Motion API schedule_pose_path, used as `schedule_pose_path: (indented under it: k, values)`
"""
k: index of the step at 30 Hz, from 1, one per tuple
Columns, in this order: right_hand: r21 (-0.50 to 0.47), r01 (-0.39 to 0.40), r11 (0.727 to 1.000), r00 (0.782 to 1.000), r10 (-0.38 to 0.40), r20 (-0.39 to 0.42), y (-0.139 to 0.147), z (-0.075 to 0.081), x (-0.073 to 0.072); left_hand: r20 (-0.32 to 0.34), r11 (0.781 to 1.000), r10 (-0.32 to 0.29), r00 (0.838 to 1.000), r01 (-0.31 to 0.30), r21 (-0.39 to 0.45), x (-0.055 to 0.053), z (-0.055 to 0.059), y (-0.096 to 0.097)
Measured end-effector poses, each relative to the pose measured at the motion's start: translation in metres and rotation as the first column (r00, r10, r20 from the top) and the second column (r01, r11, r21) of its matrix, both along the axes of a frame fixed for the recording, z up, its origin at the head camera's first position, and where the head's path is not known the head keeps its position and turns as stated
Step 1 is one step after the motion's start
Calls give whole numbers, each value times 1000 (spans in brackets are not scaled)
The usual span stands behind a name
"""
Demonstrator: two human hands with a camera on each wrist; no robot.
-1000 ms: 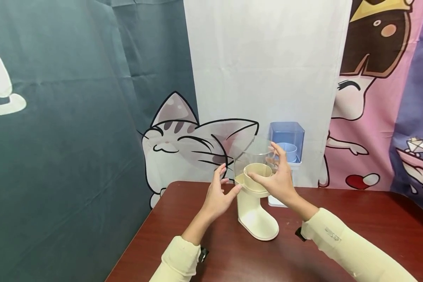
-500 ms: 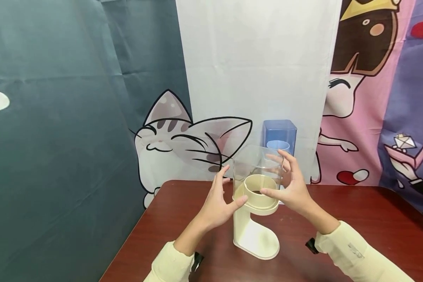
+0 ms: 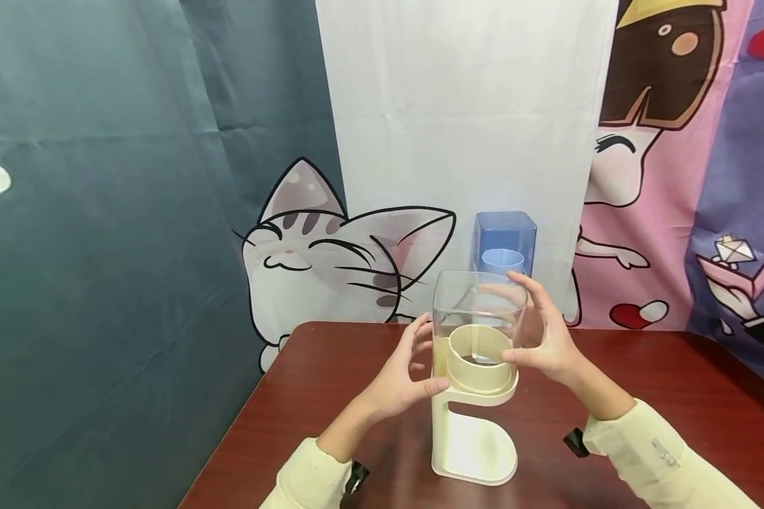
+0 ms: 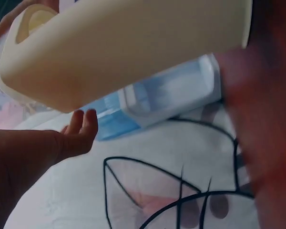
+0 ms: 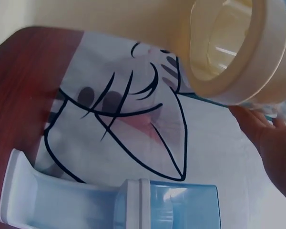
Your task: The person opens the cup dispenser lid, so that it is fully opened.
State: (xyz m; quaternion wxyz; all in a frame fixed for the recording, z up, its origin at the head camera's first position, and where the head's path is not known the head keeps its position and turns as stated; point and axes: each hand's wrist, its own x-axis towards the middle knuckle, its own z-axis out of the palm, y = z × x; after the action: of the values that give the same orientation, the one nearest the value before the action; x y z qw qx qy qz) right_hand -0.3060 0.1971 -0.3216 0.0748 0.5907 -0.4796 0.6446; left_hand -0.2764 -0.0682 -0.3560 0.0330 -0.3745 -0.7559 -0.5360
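So we're gripping the cream dispenser (image 3: 481,379) upright, our left hand (image 3: 395,378) and right hand (image 3: 552,346) curling round opposite sides, its base below them at the worktop (image 3: 331,360). Seems we're positioning it; the next move's probably calling for even, steady pressure from both.

Cream stand (image 3: 442,435), clear container (image 3: 476,319) atop, cream ring (image 3: 479,377) inside, upright.

Left wrist view crops the cream dispenser (image 4: 124,52)
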Motion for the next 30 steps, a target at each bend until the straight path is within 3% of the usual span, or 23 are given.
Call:
schedule_pose_path:
  k: [3, 7, 14, 20, 25, 30]
  values:
    - [38, -43, 998, 999, 42, 12, 3, 4, 0, 19, 999, -45, 999, 45, -7, -2, -4, 1]
    - [82, -59, 995, 998, 58, 13, 8, 6, 2, 37, 998, -44, 998, 45, -49, -5, -10, 4]
    - [132, -73, 989, 997, 71, 16, 16, 11, 7, 95, 998, -66, 993, 64, 25, -15, -25, 12]
    - [146, -56, 988, 998, 56, 5, 23, 15, 14, 126, 994, -99, 987, 92, 60, -18, -36, 23]
    - [4, 60, 998, 998, -60, 1, 8, 7, 17, 107, 996, -72, 992, 66, 56, -16, -37, 22]
    - [-8, 288, 958, 958, -288, 5, -13, -1, 15, 122, 997, -38, 992, 31, 65, -13, -38, 12]
